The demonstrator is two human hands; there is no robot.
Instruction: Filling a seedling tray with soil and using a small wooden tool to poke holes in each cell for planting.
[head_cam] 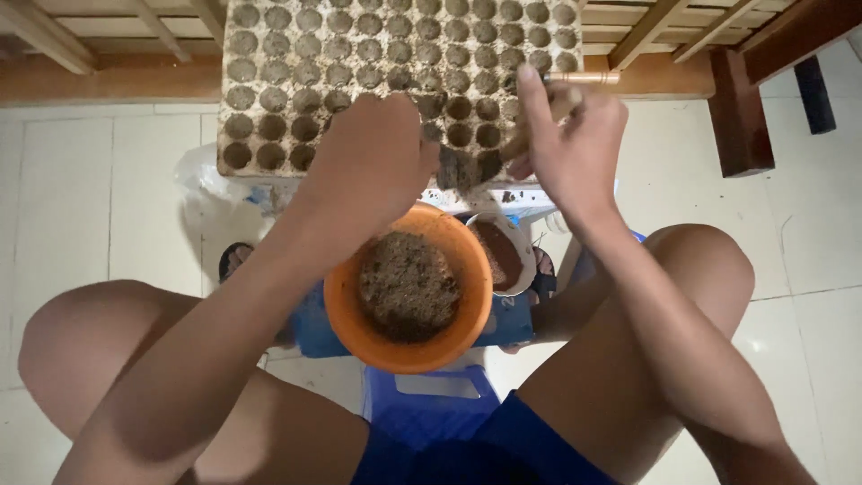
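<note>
2 hands at a seed tray, soil bowls below.

The tray (359, 54), its round cells filled with soil, lies ahead of the knees; the orange bowl (409, 359) and small white bowl (503, 256) sit beneath. Left hand (373, 162) rests on the tray's near edge, fingers hidden; right hand (570, 144) pinches a stick (584, 78).

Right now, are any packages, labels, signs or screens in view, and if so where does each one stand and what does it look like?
Blue printed box or package: under the round orange plastic bowl of soil, flat, blue with a pale mark; mostly hidden.
Thin white plastic bag: on the tiled floor, left of the grey seedling tray with round soil-filled cells, crumpled.
No signs or screens show.
</note>
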